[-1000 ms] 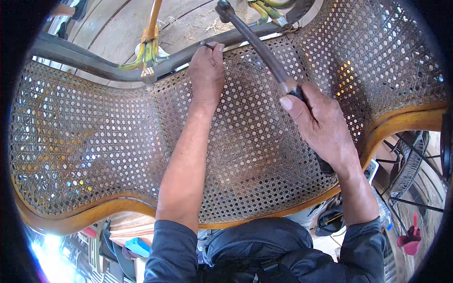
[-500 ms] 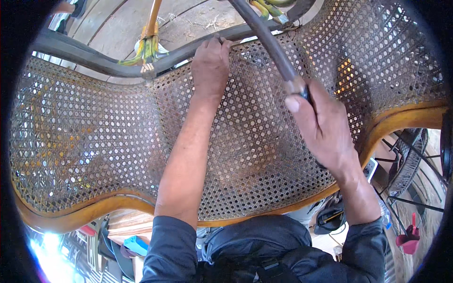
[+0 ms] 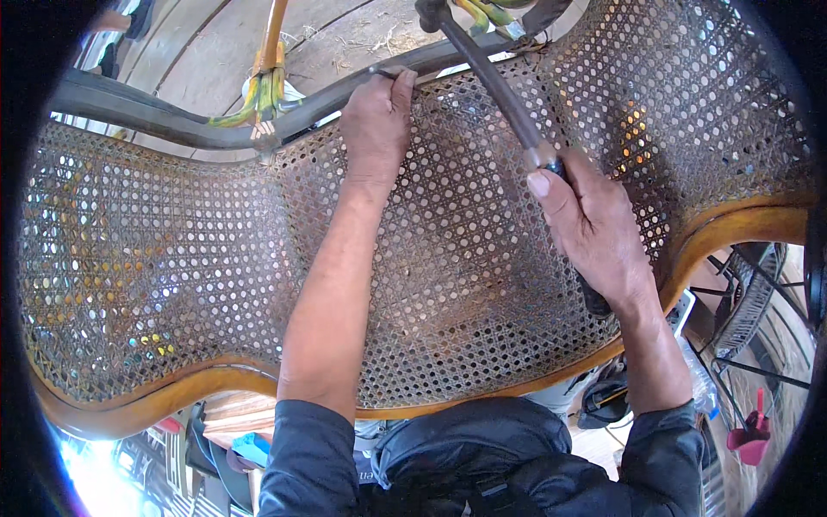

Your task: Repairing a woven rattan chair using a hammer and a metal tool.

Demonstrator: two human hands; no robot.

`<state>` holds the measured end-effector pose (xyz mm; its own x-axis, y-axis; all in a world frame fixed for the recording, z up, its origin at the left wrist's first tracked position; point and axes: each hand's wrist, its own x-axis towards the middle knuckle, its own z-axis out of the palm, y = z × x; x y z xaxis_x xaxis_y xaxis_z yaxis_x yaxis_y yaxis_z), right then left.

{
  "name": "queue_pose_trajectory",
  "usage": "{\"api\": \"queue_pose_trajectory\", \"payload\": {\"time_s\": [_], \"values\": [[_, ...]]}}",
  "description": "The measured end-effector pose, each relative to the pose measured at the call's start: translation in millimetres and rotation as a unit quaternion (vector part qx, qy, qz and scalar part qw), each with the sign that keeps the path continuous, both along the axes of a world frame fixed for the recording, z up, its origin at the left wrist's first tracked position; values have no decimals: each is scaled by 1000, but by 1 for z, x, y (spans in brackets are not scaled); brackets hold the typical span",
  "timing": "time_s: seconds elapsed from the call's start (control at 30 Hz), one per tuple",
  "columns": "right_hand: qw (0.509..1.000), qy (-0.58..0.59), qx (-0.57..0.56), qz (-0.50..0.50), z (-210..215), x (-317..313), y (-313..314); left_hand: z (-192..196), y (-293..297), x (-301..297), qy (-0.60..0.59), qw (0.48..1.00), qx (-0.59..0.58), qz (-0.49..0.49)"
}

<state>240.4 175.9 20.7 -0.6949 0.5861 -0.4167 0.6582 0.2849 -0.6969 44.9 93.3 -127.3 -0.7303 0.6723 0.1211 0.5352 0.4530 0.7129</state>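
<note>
A woven cane panel point(image 3: 465, 233) in a curved wooden frame lies across in front of me. My right hand point(image 3: 599, 224) is closed round the dark grip of a hammer point(image 3: 495, 82), whose shaft slants up and away to its head near the top edge. At the cane's far edge, beside the dark far rail point(image 3: 345, 90), my left hand point(image 3: 376, 121) is closed, thumb against fingers. A short dark metal piece point(image 3: 385, 72) pokes out at its fingertips; most of it is hidden. The hammer head is apart from my left hand, farther to the right.
An orange-brown wooden rail point(image 3: 215, 376) curves along the panel's near side. Yellow-green painted wooden legs point(image 3: 269, 90) rise beyond the far rail, over a plank floor point(image 3: 345, 39) with scattered shavings. At right are a black wire-framed chair point(image 3: 749, 302) and a pink object point(image 3: 751, 439).
The hammer has swung lower and nearer, so its head now shows at the top. My left hand has shifted slightly left, and the dark piece in it shows more.
</note>
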Motion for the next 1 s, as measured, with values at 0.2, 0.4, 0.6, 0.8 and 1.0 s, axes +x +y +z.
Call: {"api": "queue_pose_trajectory", "payload": {"time_s": [0.2, 0.4, 0.6, 0.8, 1.0], "values": [[1000, -5, -25, -9, -3, 4, -2, -3, 2, 1, 66, 998, -22, -6], [1000, 11, -13, -5, -6, 4, -2, -8, 3, 0, 75, 997, -22, 4], [999, 27, 17, 10, -6, 4, -3, 1, 4, 4, 88, 995, -43, -11], [998, 50, 30, 28, 6, -3, 0, -10, 2, -4, 139, 989, -34, -43], [997, 71, 27, 19, 15, -1, -3, 0, 2, -1, 210, 971, -56, -95]]}}
